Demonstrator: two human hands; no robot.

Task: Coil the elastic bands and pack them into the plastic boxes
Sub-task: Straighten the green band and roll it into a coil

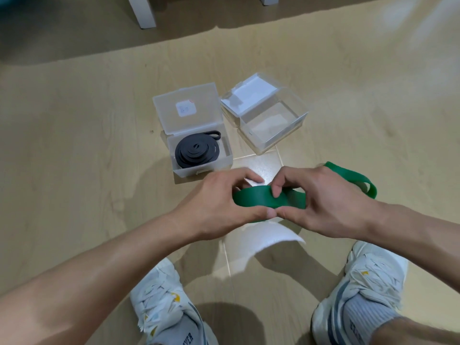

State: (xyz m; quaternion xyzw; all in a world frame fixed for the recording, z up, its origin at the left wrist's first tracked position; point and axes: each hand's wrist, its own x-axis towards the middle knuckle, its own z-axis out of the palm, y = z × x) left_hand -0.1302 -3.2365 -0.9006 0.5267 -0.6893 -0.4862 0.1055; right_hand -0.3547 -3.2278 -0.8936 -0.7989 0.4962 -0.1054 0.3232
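Observation:
A wide green elastic band (258, 198) is partly coiled between my two hands above the floor. My left hand (224, 202) grips the coil from the left, thumb underneath. My right hand (321, 200) pinches the coil's right side, and the band's loose end (358, 180) trails off behind that hand to the right. A frosted plastic box (199, 170) with its lid up stands ahead on the left and holds a coiled black elastic band (195, 151). To its right a clear plastic box (296, 125) stands open with nothing in it.
A white sheet of paper (258, 237) lies on the tiled floor under my hands. My two white sneakers (161, 295) (368, 277) are planted at the bottom of the view. White furniture legs (143, 11) stand at the far top.

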